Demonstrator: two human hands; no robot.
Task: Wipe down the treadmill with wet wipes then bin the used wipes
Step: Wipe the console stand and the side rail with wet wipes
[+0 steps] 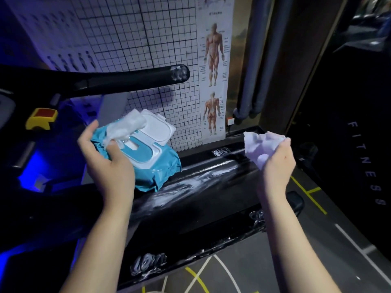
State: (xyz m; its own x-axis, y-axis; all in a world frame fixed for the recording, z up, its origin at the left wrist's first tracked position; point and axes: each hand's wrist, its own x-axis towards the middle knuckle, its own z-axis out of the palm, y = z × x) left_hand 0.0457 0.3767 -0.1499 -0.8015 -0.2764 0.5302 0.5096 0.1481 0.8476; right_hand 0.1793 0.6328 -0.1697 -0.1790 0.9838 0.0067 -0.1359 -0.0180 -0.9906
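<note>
The left forearm [99, 240] and right forearm [296, 240] reach forward from the bottom edge, well apart. The left hand [105, 159] is raised, its fingers wrapped round the left edge of a pack of wipes [152, 166] and its thumb lying across the top. The right hand [278, 160], at about the same height, is curled tight round a crumpled wipe [260, 144].

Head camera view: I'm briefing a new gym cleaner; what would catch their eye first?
The teal plastic wet-wipe pack, white flip lid open and a fresh white wipe poking out, stands out centre left, gripped by the left hand. At right, the right hand clutches a crumpled pale wipe. Between them, wet streaks shine on the black treadmill side rail.
</note>
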